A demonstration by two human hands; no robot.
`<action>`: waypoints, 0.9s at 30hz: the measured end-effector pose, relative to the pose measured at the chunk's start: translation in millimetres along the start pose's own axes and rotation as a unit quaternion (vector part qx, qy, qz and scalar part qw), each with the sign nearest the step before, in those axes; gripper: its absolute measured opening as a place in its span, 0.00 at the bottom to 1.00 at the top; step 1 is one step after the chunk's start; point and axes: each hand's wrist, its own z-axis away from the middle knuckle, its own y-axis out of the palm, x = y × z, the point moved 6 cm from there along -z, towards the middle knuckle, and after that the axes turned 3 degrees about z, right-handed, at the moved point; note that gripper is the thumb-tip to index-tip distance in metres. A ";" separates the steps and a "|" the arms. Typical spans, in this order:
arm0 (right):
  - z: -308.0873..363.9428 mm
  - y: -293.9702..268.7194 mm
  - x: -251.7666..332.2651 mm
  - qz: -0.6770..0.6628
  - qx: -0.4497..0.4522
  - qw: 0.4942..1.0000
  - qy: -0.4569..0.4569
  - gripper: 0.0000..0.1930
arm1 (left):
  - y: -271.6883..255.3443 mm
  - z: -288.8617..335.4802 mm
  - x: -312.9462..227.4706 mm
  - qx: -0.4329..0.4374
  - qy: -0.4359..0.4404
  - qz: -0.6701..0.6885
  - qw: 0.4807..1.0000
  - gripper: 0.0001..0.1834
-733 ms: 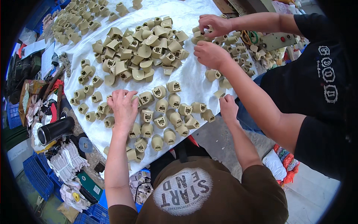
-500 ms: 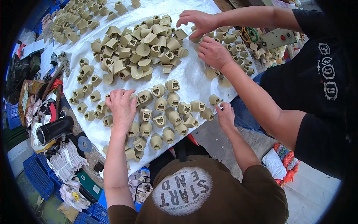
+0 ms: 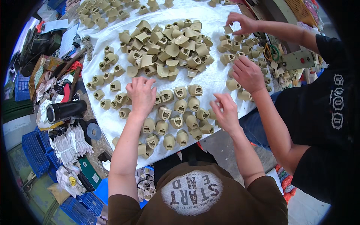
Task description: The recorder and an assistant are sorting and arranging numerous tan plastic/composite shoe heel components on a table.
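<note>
Olive-beige molded plastic caps, rounded with a square socket in one end, cover the white sheet (image 3: 221, 80). My left hand (image 3: 141, 95) is over the left end of the spaced-out caps, just below the big heap (image 3: 168, 52). Its fingers are loosely bent and apart, and no cap shows in them. My right hand (image 3: 226, 112) hovers at the right end of this group, close to a cap (image 3: 203, 113). Its fingers are slightly curled and apart, with nothing visible between them. Nearer the sheet's front edge stands another cap (image 3: 169, 142).
A co-worker at the right pinches a cap (image 3: 228, 29) in one hand; the other hand (image 3: 249, 74) rests over more caps. Another heap (image 3: 108, 11) lies at the far left. A black cylinder (image 3: 66, 111), bundled white sheets (image 3: 71, 148) and blue crates (image 3: 35, 152) stand left.
My right hand has moved from the sheet's near right edge inward over the caps. A co-worker's far hand now holds a cap up. The whole view has shifted.
</note>
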 end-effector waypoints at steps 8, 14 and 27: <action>-109.9 88.6 12.2 0.045 0.047 0.998 0.011 0.12 | 18.1 -25.6 -11.7 -0.003 0.079 -0.060 0.995 0.11; -149.1 124.8 -5.9 0.099 0.159 0.967 0.173 0.17 | 29.8 -35.4 -16.1 0.024 0.123 -0.124 0.984 0.05; -140.3 131.7 -9.4 -0.044 0.186 0.964 0.183 0.15 | 30.2 -37.2 -15.7 0.005 0.099 -0.107 0.989 0.06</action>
